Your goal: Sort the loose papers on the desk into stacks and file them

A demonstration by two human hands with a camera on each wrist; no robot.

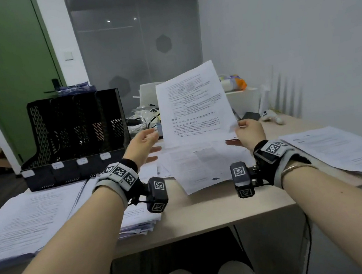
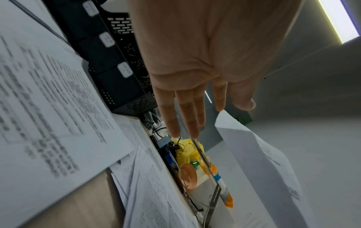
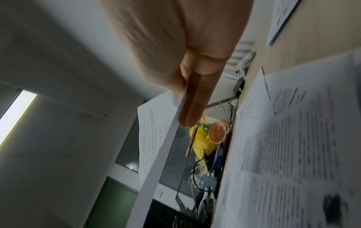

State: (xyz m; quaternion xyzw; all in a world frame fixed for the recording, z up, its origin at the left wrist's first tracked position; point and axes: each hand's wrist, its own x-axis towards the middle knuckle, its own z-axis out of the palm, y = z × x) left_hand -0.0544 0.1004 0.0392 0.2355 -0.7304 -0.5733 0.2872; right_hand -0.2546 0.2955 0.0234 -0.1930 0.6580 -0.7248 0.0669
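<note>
A printed sheet (image 1: 194, 104) is raised upright above the desk; my right hand (image 1: 246, 130) pinches its lower right corner between thumb and fingers. In the right wrist view the sheet (image 3: 154, 148) shows edge-on beside my fingers (image 3: 192, 106). My left hand (image 1: 145, 142) hovers just left of the sheet with straight, spread fingers (image 2: 187, 114) and holds nothing. Loose papers (image 1: 205, 163) lie under both hands. Paper stacks sit at the left (image 1: 27, 218), the front centre (image 1: 138, 220) and the right (image 1: 341, 150). A black mesh file rack (image 1: 74, 138) with several labelled slots stands at the back left.
Behind the desk's (image 1: 210, 212) far edge lie cables, a yellow bag (image 2: 187, 152) and small items. A white game controller (image 1: 272, 116) and a dark device (image 1: 252, 115) sit at the back right. A green door (image 1: 7, 68) is at the left, a white wall at the right.
</note>
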